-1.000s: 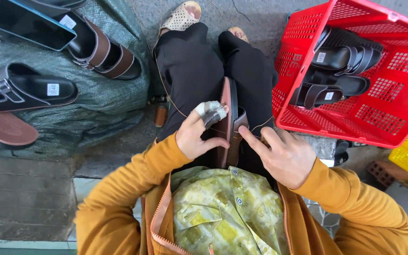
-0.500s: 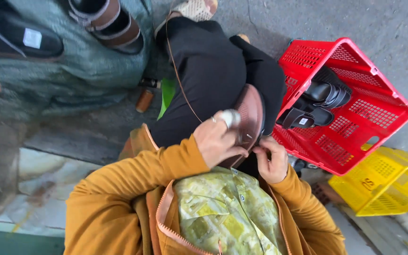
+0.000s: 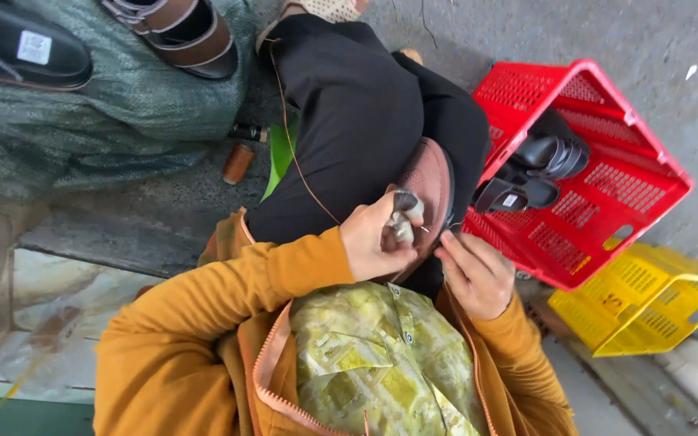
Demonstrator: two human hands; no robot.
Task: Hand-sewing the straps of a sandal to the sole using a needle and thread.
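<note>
While beside crate [image 3: 644, 129], sole [image 3: 434, 178] in hands [image 3: 377, 238] [image 3: 474, 274]

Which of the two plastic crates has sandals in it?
The red crate, beside the person's right hand; black sandals lie inside. The yellow crate next to it shows none.

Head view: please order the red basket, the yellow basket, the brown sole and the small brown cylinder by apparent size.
1. red basket
2. yellow basket, partly cut off at the edge
3. brown sole, partly hidden by the hands
4. small brown cylinder
</note>
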